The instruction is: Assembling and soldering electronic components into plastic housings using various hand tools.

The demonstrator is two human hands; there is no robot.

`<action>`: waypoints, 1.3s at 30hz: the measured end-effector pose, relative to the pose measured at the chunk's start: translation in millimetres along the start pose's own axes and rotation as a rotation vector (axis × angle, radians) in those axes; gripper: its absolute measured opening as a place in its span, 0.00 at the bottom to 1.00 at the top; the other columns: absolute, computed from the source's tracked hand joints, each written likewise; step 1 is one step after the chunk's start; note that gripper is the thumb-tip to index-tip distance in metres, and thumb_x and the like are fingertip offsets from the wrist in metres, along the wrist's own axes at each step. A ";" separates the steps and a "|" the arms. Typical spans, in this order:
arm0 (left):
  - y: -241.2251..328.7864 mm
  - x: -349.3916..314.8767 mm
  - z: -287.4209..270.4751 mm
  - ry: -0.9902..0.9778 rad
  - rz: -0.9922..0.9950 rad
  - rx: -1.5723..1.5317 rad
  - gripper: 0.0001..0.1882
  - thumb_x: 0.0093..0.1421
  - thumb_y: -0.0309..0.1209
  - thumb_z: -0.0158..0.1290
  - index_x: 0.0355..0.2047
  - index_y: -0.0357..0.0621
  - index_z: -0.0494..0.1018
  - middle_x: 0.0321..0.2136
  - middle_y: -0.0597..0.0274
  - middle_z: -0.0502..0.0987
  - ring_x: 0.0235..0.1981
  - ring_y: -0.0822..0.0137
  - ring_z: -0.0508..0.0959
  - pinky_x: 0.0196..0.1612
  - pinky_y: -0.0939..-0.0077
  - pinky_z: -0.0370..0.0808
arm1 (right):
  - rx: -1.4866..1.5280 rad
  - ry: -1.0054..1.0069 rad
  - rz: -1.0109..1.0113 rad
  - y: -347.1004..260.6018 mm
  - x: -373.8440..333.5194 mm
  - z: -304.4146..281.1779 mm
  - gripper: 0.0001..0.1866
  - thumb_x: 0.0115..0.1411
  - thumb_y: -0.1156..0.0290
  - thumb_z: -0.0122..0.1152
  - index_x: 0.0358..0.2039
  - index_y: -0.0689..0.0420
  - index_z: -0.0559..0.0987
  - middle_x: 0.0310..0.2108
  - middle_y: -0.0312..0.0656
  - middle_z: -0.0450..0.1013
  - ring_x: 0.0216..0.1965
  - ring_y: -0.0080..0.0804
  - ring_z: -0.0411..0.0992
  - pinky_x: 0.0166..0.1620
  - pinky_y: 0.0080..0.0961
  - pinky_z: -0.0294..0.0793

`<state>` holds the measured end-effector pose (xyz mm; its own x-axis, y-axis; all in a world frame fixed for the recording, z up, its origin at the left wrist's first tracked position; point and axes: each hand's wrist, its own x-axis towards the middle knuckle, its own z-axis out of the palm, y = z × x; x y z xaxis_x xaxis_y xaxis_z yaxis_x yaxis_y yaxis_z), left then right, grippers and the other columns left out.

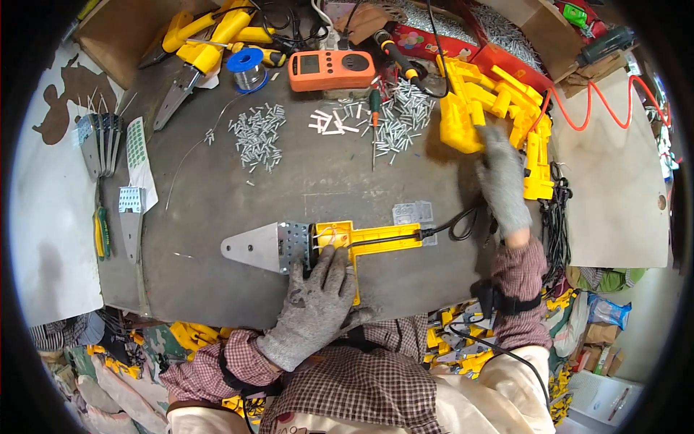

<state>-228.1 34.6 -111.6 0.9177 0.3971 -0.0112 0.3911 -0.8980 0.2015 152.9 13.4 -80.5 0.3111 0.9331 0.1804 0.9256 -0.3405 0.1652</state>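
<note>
A half-built hand tool lies across the middle of the workbench. Its yellow plastic housing half is open and shows thin wires and a black cord inside. A pointed grey metal plate extends to the left, next to a perforated metal piece. My gloved left hand lies over the housing's near side, fingers bent onto it; its thumb is toward the right. At the back right, my gloved right hand grips the edge of a yellow housing shell in a pile; its fingertips are partly hidden.
Loose screws lie in heaps beyond the tool, near a screwdriver. Behind them stand an orange meter, a solder spool and a red box of screws. Black cords hang at the right edge.
</note>
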 end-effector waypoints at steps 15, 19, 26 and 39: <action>11.5 1.6 2.9 0.096 -0.037 -0.046 0.42 0.62 0.60 0.50 0.56 0.28 0.70 0.60 0.36 0.68 0.65 0.44 0.66 0.63 0.27 0.57 | 1.267 0.203 0.244 -115.4 -101.8 -41.3 0.21 0.58 0.87 0.56 0.52 0.59 0.70 0.43 0.41 0.73 0.48 0.34 0.75 0.55 0.30 0.74; 11.5 0.0 12.4 0.076 -0.055 -0.053 0.47 0.60 0.64 0.49 0.60 0.29 0.67 0.62 0.36 0.65 0.67 0.43 0.63 0.63 0.27 0.57 | 1.480 0.137 0.192 -125.3 -105.2 -48.9 0.21 0.60 0.88 0.51 0.54 0.59 0.68 0.48 0.43 0.71 0.48 0.35 0.75 0.57 0.31 0.73; 6.1 -0.7 12.5 0.091 0.013 -0.037 0.46 0.61 0.63 0.49 0.59 0.28 0.69 0.62 0.35 0.66 0.68 0.44 0.61 0.61 0.29 0.60 | 1.692 0.120 0.146 -122.3 -95.6 -37.4 0.20 0.60 0.88 0.54 0.52 0.59 0.72 0.47 0.42 0.74 0.50 0.36 0.74 0.58 0.32 0.72; 6.3 1.1 2.8 0.102 0.061 -0.041 0.41 0.62 0.61 0.51 0.55 0.29 0.73 0.58 0.33 0.70 0.66 0.42 0.65 0.63 0.31 0.58 | 0.811 0.147 -0.220 -112.0 -97.5 -10.1 0.23 0.61 0.79 0.55 0.58 0.59 0.68 0.52 0.44 0.73 0.55 0.39 0.71 0.58 0.34 0.72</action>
<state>-224.4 28.9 -113.1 0.9271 0.3607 0.1019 0.3292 -0.9136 0.2387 16.7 -40.5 -106.8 0.1266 0.9247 0.3589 0.8471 0.0874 -0.5241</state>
